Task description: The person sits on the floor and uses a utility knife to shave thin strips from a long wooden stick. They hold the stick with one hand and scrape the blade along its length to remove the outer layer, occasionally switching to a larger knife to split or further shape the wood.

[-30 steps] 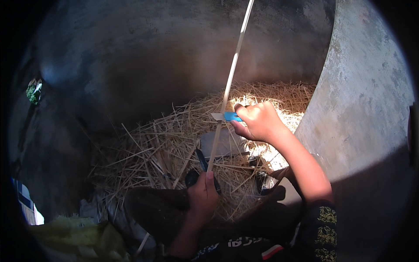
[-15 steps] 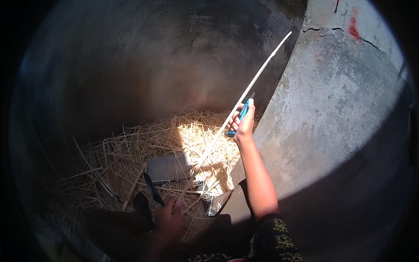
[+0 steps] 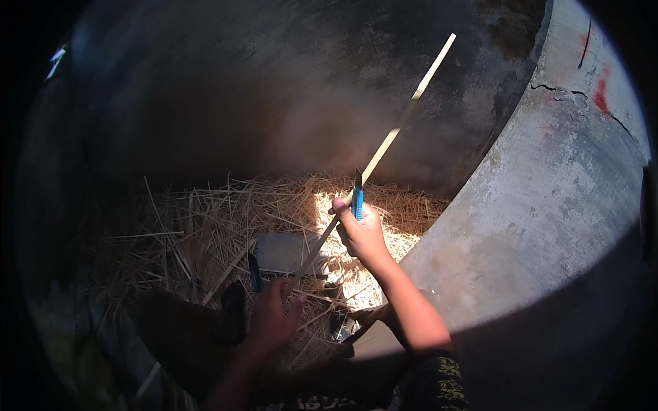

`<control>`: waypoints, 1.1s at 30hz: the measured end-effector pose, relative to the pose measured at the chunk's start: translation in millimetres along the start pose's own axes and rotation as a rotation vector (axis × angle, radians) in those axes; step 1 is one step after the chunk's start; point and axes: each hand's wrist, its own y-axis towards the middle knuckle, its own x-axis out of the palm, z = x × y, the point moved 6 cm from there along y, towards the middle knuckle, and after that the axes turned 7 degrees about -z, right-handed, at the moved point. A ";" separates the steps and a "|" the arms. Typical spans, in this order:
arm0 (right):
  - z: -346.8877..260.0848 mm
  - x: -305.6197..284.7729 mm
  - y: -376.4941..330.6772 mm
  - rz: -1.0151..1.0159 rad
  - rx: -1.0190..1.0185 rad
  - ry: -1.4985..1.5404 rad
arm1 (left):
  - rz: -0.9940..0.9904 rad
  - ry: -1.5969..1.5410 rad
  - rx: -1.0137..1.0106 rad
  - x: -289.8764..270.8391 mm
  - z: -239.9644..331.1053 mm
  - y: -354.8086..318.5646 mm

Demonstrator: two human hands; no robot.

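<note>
A long, pale wooden stick [image 3: 381,152] slants up and to the right, its far end raised against the dark curved wall. My left hand [image 3: 273,316], in shadow, is closed round its lower end. My right hand [image 3: 363,236] is closed on a blue utility knife [image 3: 358,203], whose dark blade points away from me and lies beside the stick. That hand's thumb and fingers also touch the stick around its middle. The left fingers are partly lost in shadow.
Pale straw-like shavings [image 3: 205,222] cover the ground. Among them lies a grey flat block [image 3: 281,252], with a dark slim object [image 3: 254,272] beside it. A curved concrete wall [image 3: 521,212] with a crack rises at the right; a dark curved wall [image 3: 226,103] stands behind.
My right hand with the knife has come down and nearer along the stick, and has turned. The stick's face has rolled. My left hand has shifted slightly up, and the view has moved.
</note>
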 end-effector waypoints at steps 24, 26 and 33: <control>-18.9 37.3 -18.1 -0.107 -0.332 -1.243 | -0.043 -0.332 -0.100 -3.0 9.5 -2.7; -14.0 40.6 -16.9 -0.075 -0.303 -1.281 | -0.029 -0.294 -0.103 -3.8 10.3 -0.2; 27.5 39.7 -7.7 -0.084 -0.313 -1.269 | 0.015 -0.194 -0.089 0.4 5.4 2.9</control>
